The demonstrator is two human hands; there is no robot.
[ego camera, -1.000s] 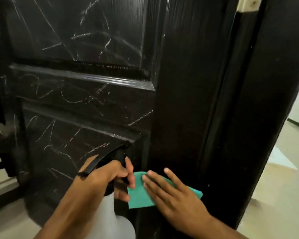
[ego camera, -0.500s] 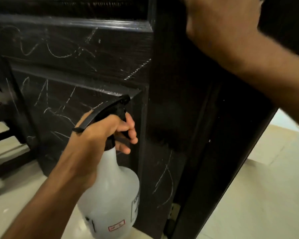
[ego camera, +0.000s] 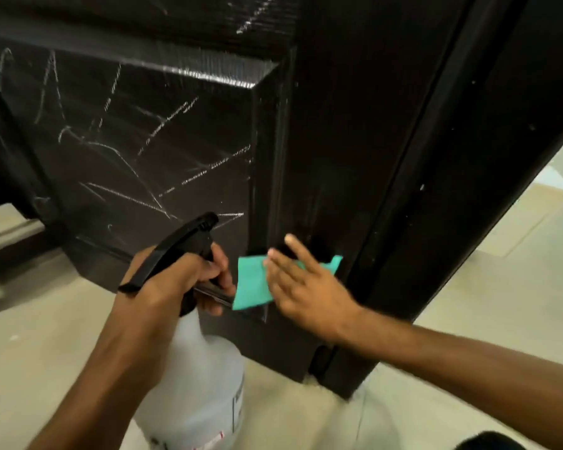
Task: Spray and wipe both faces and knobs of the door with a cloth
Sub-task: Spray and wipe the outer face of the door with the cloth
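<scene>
Head view: we look down at the foot of the dark door (ego camera: pixel 332 131), at 12 o'clock from our hands.
Right hand: our right hand (ego camera: pixel 306 287) lies flat with fingers spread and straight, pressing the green cloth (ego camera: pixel 251 284) against the door's lower stile.
Left hand: our left hand (ego camera: pixel 176 280), at 9 o'clock from the cloth, curls round the neck of the spray bottle (ego camera: pixel 195 384), fingers on the trigger.
Panel: white chalky scribbles (ego camera: pixel 124 157) cover the panel at 10 o'clock from the cloth.
Step, as we judge it: wiping the bottom of the stile.
Doing it well: we keep the palm flat, overlap strokes, then mist the scribbled panel before wiping it.
Knobs: out of view.
</scene>
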